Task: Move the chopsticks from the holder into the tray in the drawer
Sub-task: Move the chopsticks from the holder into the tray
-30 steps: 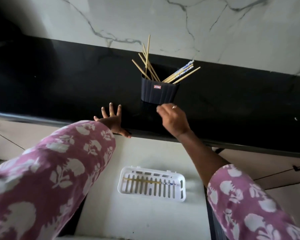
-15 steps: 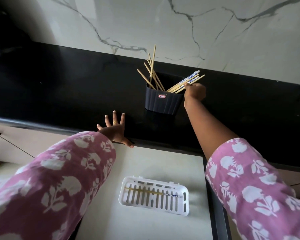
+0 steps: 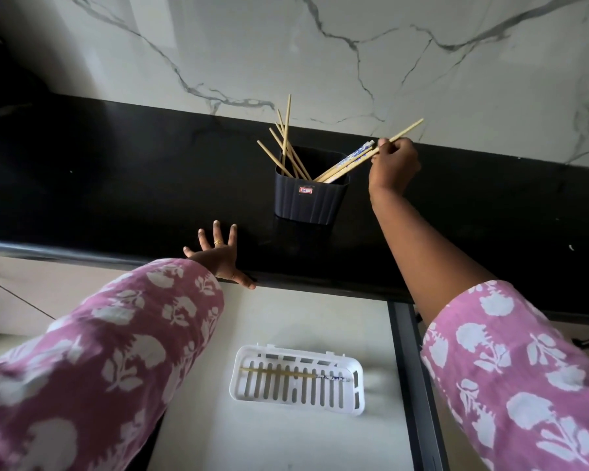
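Right hand pinched on one chopstick leaning from the dark holder on the black counter; left hand spread flat at the near edge; one chopstick is laid in the white tray in the drawer

white veined marble wall, black countertop

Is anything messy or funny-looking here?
Nothing is spilled or broken. The chopsticks in the dark holder just lean every which way, some left, some right. One chopstick lies neatly in the white tray. The right hand pinches another chopstick.
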A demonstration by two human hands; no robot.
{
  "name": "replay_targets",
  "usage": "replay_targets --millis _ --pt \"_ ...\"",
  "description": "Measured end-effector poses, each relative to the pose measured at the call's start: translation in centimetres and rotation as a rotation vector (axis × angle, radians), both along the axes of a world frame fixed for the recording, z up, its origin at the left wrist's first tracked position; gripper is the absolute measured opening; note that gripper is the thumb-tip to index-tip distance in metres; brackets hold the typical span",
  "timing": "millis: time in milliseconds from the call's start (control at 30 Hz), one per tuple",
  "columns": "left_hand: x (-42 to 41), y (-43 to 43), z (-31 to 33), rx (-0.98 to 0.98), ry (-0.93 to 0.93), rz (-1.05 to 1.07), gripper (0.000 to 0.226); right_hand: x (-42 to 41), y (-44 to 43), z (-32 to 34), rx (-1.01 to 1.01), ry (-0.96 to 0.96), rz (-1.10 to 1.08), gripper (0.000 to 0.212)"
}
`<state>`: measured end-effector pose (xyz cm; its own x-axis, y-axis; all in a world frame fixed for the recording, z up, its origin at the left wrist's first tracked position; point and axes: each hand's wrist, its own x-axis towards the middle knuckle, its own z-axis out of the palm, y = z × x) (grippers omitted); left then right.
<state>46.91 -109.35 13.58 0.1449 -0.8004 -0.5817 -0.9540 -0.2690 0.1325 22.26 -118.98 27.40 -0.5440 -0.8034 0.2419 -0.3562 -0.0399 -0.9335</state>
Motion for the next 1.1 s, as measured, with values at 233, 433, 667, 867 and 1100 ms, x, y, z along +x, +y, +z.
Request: replay_targets --millis 233,433,667,867,1100 --pt "0.0 0.3 0.2 -0.005 -0.002 -0.004 0.148 -2.8 3.3 3.0 -0.205 -0.073 -0.031 0.021" --pt "0.0 0.6 0.5 -0.020 0.007 -0.004 0.147 -2.9 6.1 1.3 -0.247 -0.089 0.152 0.009" --pt "-0.2 0.7 0.5 -0.033 -0.007 0.000 0.148 -0.2 10.4 -4.5 0.044 0.308 0.586 0.007" --pt "-0.2 0.6 0.2 -0.038 -0.007 0.005 0.148 3.4 14.9 -12.0 0.266 0.501 0.913 0.011" --pt "-0.6 0.7 0.6 -0.024 -0.003 0.022 0.147 5.7 20.6 -19.8 0.376 1.011 1.254 0.020"
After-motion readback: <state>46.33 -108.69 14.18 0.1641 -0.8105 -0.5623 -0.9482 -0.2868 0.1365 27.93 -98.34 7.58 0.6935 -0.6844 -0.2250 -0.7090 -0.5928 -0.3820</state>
